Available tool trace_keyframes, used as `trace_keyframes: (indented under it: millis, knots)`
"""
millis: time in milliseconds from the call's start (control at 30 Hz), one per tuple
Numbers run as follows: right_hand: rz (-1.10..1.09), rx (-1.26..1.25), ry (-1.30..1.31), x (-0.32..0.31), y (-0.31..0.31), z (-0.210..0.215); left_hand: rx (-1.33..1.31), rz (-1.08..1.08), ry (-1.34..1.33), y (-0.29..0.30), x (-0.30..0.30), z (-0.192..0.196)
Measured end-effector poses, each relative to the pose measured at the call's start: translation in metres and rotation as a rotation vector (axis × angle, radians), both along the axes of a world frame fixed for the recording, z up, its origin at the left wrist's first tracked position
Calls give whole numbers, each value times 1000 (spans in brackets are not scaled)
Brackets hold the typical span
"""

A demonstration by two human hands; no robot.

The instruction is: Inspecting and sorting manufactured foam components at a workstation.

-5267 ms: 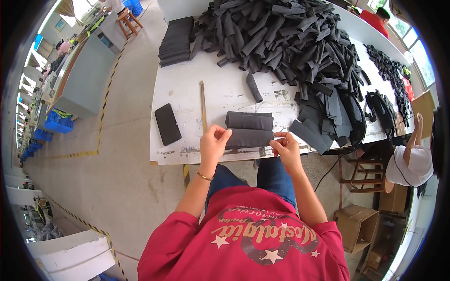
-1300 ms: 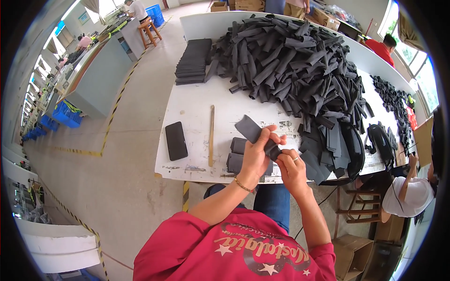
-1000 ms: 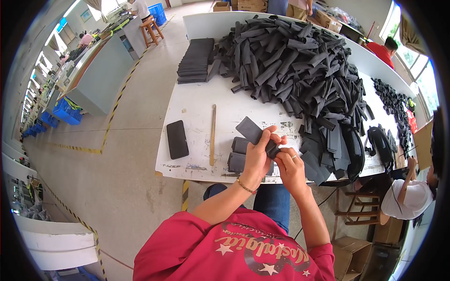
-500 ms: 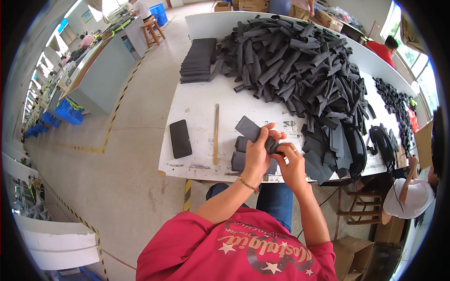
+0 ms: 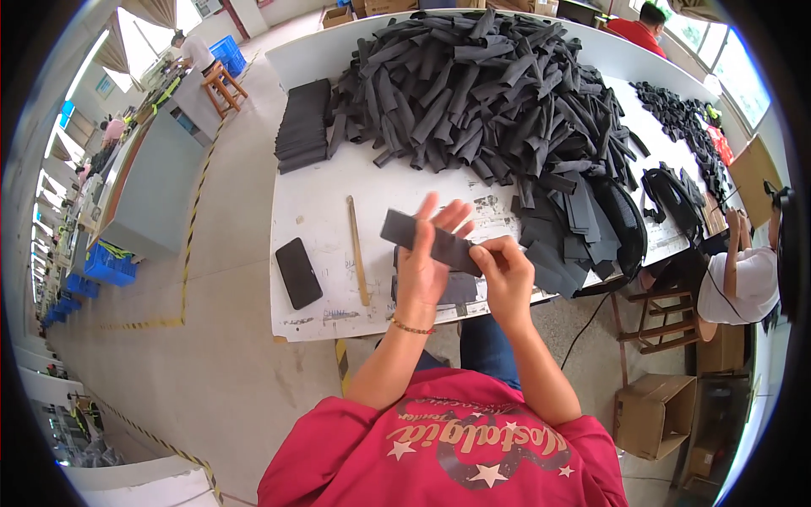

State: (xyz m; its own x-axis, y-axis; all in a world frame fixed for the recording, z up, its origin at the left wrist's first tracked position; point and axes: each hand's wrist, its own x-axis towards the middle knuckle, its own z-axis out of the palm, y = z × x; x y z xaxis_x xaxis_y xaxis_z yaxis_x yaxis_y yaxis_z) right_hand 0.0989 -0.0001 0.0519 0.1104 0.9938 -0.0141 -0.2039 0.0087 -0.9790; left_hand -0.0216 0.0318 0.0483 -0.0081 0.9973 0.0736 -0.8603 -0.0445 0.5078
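Note:
A flat dark grey fabric strip (image 5: 452, 251) spans both hands above the near part of the table. My left hand (image 5: 427, 258) has its thumb across the front of the strip; its other fingers are stretched out behind, slightly blurred. The strip's right end is pinched between thumb and forefinger of my right hand (image 5: 505, 275). Beneath the hands, more flat dark pieces (image 5: 459, 289) lie near the table's front edge, partly hidden.
A big heap of dark strips (image 5: 473, 84) covers the far table, beside a neat stack (image 5: 302, 127). A black phone (image 5: 299, 273) and a wooden stick (image 5: 358, 251) lie left. Loose flat pieces (image 5: 557, 251) and a black bag-like item (image 5: 621, 224) sit right. A co-worker (image 5: 739, 283) sits further right.
The strip, bent at its right part before, now lies straight between my hands. My left fingers have spread out. The whole view has shifted, with the table now further left.

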Motion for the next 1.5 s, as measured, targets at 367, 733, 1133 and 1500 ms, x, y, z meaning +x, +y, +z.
trace_keyframes:
  millis: [367,733,1133,1500]
  knots:
    - [-62,33,25,12,-6,-8,-64,145,110,2,-32,-21]
    - [-158,614,-744,15,-17,-18,-116,200,-36,9,-35,-24]
    - [-166,839,-941,25,2,-23,-270,-90,454,-36,-21,-22]
    - [8,-25,146,9,-1,-43,-251,-210,601,-34,-18,-37]
